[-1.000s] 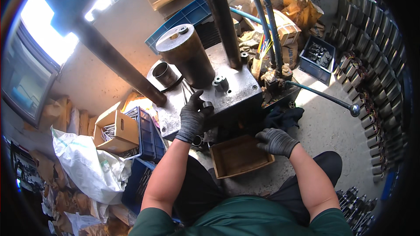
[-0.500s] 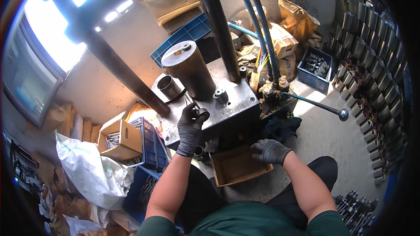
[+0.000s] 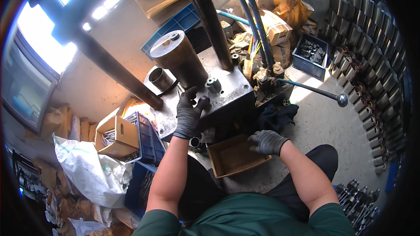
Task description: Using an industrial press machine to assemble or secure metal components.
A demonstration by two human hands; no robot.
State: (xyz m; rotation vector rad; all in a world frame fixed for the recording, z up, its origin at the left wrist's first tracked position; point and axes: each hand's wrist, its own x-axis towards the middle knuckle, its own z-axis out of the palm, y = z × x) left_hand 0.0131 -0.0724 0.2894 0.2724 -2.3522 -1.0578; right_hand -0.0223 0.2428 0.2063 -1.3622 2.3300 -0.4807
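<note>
The person sits before a grey steel press bed (image 3: 227, 91), stained and worn, that stands on a pale concrete floor (image 3: 323, 122) lit by sun. The gloved left hand (image 3: 189, 112) lies on the bed's near edge, its fingers closed round a small dark metal bush (image 3: 203, 102). A second short grey metal sleeve (image 3: 213, 84) stands just behind it, toward the middle of the bed. At the bed's far left corner rises a tall rusty brown steel cylinder (image 3: 177, 59), with an open steel ring (image 3: 158, 78) beside it. Two dark steel columns (image 3: 205, 17) climb from the bed.

The gloved right hand (image 3: 267, 141) rests, fingers curled loosely, on the far right rim of a shallow brown cardboard tray (image 3: 234, 157) below the bed's near edge; it grips nothing clearly.

A long steel lever with a round knob (image 3: 342, 100) sticks out past the bed's right edge. Blue plastic crates (image 3: 148, 137), an open cardboard box (image 3: 120, 137) and white sacks (image 3: 87, 170) crowd the left floor; rows of metal parts (image 3: 376, 74) line the right wall.
</note>
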